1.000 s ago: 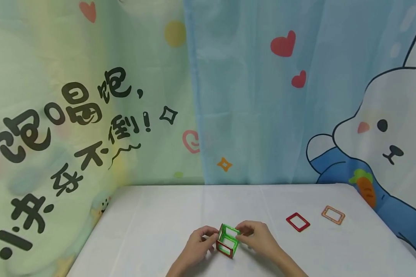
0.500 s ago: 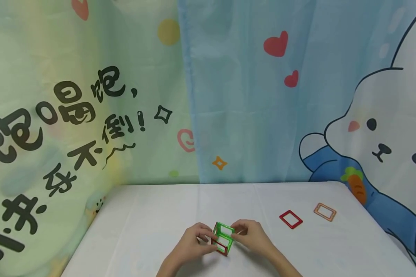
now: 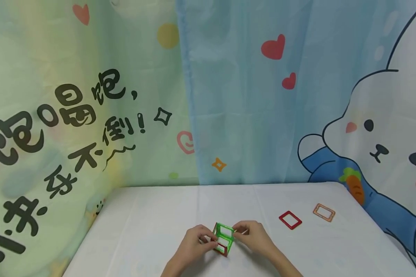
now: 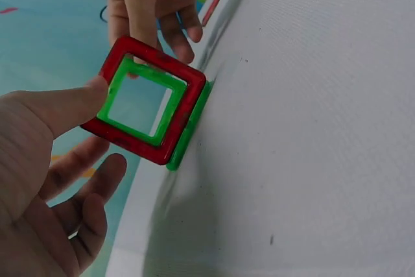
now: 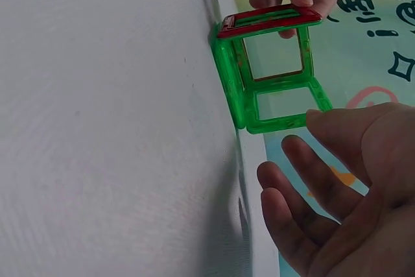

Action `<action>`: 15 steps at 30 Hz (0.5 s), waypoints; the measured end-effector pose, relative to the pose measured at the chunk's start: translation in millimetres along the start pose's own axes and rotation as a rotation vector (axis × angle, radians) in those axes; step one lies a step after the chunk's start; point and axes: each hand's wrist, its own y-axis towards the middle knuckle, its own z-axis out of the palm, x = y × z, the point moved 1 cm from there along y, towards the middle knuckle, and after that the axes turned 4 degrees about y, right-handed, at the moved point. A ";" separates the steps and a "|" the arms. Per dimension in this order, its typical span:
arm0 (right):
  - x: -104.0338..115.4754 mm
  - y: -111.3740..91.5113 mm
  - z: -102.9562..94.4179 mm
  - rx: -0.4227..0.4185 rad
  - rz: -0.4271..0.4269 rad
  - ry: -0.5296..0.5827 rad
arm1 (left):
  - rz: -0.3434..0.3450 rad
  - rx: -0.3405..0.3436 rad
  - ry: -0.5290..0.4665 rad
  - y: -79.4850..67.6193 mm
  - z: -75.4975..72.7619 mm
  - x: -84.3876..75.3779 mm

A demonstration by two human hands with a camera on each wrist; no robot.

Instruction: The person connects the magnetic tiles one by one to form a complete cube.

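Several square magnetic tiles, green and red see-through frames, stand joined as an open-sided box on the white table, low in the head view. My left hand [image 3: 193,246] pinches the box by its red tile [image 4: 155,57], thumb on the near face. Opposite it, my right hand [image 3: 255,237] pinches the edge of a green tile [image 5: 280,124] between thumb and index finger, its other fingers loosely bent. One green tile [image 4: 190,128] lies flat under the box as its base. Both hands' index fingertips are partly hidden behind the tiles.
To the right on the white table [image 3: 152,219] lie a loose red tile frame [image 3: 285,223] and, beyond it, an orange rectangular frame [image 3: 321,217]. A printed curtain [image 3: 235,127] hangs behind the table's far edge.
The left hand's fingers have shifted on the box, its thumb now over the red tile's front. The right hand keeps its hold. The whole view has swung slightly to the right.
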 end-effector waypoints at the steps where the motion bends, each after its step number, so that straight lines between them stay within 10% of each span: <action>1: -0.2 0.2 0.1 -0.006 -0.002 -0.001 | -0.004 -0.004 -0.004 -0.3 0.2 -0.6; 15: -4.3 -0.8 -5.7 0.002 0.023 0.038 | -0.050 0.039 -0.016 -0.9 -4.4 -2.6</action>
